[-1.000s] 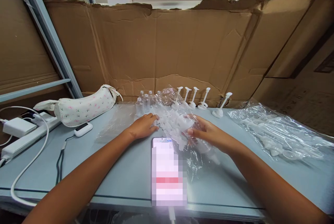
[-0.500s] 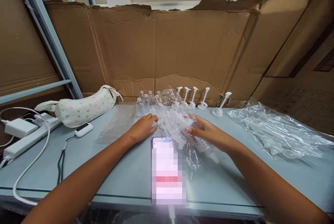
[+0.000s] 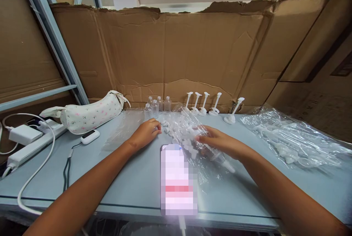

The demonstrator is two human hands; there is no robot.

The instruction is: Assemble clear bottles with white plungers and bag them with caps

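My right hand (image 3: 217, 142) is closed on a clear plastic bag (image 3: 189, 133) of small white parts, pressing it down onto the grey-blue table (image 3: 115, 177). My left hand (image 3: 144, 134) rests with curled fingers beside a few small white caps (image 3: 165, 128) spilled near the bag's mouth; whether it grips one is hidden. Several tiny clear bottles (image 3: 155, 107) stand just behind it. A row of white pump stems (image 3: 203, 104) stands upright at the back. A phone (image 3: 178, 179) lies between my forearms.
A second plastic bag of white parts (image 3: 294, 140) lies at the right. At the left are a floral pouch (image 3: 88, 113), a small white device (image 3: 89, 136), a power strip (image 3: 24, 148) with a charger and cables. Cardboard sheets (image 3: 192, 49) wall the back.
The bag has been lowered and flattened onto the table under my right hand. My left hand drew back slightly toward me, uncovering loose caps.
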